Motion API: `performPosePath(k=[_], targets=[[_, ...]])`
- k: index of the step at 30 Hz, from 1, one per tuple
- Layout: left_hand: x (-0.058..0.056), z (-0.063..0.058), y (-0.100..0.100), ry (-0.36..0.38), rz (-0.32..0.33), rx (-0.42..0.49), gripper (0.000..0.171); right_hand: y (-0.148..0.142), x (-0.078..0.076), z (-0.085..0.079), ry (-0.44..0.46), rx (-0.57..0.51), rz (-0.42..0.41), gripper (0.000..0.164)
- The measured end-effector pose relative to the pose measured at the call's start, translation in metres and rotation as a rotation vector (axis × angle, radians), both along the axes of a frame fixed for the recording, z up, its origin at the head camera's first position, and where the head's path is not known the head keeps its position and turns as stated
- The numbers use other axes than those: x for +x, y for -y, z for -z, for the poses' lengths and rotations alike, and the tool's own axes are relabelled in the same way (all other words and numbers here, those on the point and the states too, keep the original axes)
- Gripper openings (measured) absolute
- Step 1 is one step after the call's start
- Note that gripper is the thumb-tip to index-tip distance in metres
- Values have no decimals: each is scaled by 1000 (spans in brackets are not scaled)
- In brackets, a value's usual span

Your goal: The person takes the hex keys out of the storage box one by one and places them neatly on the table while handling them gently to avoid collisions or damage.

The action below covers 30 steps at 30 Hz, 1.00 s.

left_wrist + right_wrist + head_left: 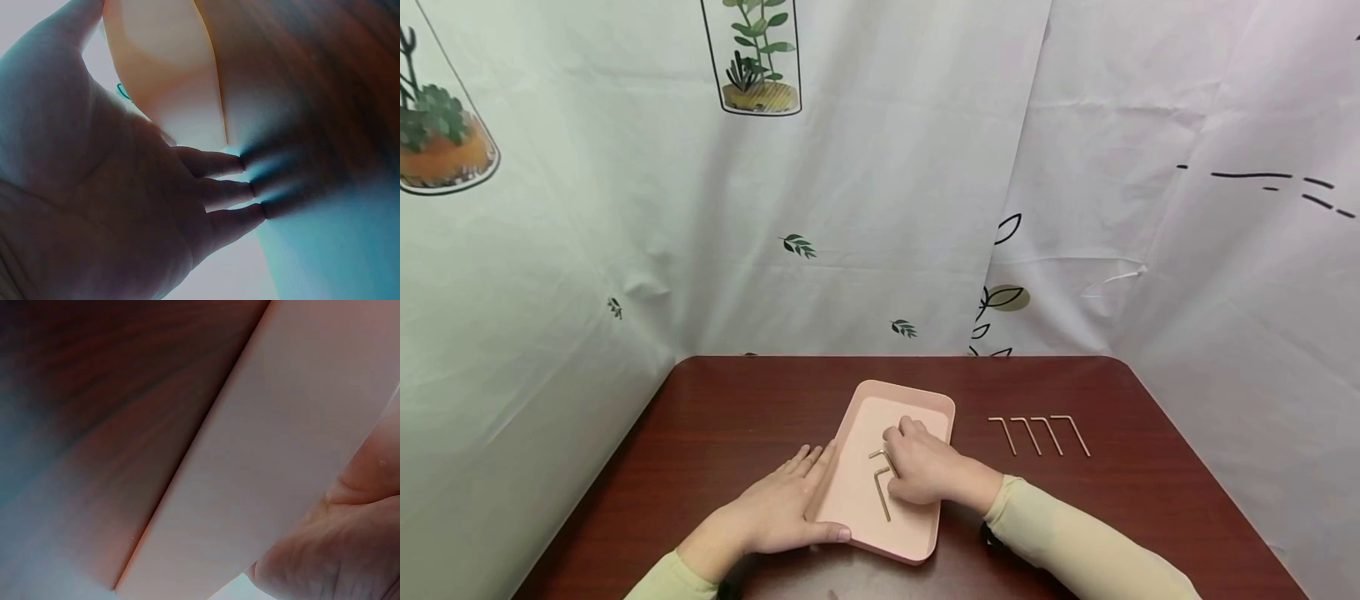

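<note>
A pink rectangular tray point(857, 517) lies aslant on the table. Over its middle my right hand point(925, 467) is bent with curled fingers, and it appears to pinch an L-shaped hex key point(891, 463) whose far end the hand hides. Just left of that, another hex key point(882, 496) lies on the tray floor. My left hand point(782, 504) rests against the tray's left side, thumb at the near corner and fingers spread straight. The left wrist view shows its palm point(125, 206) beside the tray wall point(181, 94). In the right wrist view the tray wall point(250, 456) hides the fingertips.
To the right of the tray, several hex keys point(1037, 435) lie in a row on the dark red wooden table point(760, 400). A white printed cloth point(865, 183) hangs behind the table and along both sides.
</note>
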<state>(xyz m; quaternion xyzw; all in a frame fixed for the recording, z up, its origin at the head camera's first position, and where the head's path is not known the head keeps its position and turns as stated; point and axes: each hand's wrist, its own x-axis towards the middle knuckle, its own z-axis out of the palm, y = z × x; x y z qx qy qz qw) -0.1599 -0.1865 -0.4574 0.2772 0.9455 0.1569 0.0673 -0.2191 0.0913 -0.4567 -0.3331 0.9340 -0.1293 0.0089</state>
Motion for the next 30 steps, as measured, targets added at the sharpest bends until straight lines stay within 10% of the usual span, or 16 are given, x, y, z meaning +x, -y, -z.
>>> performPosePath(k=[30], targets=[[-3, 1, 2, 7, 3, -6, 128, 12, -7, -5, 33, 86, 45, 27]])
